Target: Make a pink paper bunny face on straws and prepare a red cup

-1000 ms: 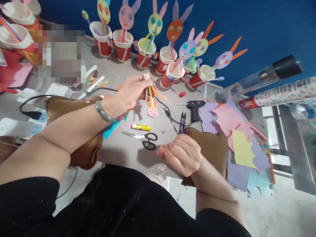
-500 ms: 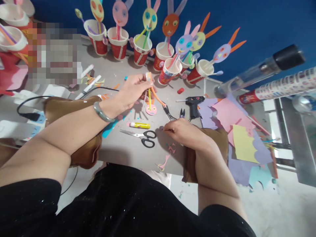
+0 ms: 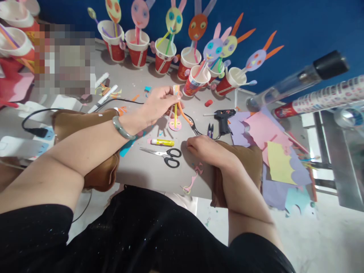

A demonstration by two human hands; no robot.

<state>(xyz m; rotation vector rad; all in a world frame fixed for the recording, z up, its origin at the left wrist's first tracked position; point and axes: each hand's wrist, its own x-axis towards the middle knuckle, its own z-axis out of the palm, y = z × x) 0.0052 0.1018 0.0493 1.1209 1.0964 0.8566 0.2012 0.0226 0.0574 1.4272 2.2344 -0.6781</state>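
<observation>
My left hand [image 3: 160,105] is closed around a bundle of bendy straws [image 3: 175,110], gripped near one end. A yellow straw, an orange straw and pale ones show below the fingers. At the yellow straw's lower end is a pink paper face [image 3: 175,125], hanging upside down just over the table. My right hand [image 3: 209,150] rests low at the table, fingers curled together; whatever is in them is hidden. Left of it lie black-handled scissors [image 3: 170,153] and a yellow glue stick [image 3: 163,142]. Small black snips [image 3: 210,131] lie just beyond my right hand.
A black glue gun [image 3: 224,120] stands at the right, beside coloured paper sheets [image 3: 280,161]. Several red cups with paper rabbit faces [image 3: 163,57] line the back wall. Brown cushions [image 3: 85,125] lie under both forearms. White markers [image 3: 106,98], a power strip and cables are at the left.
My left hand has shifted slightly right with the straws. My right fingers have curled in, and the small purple disc seen at their tips is now out of sight.
</observation>
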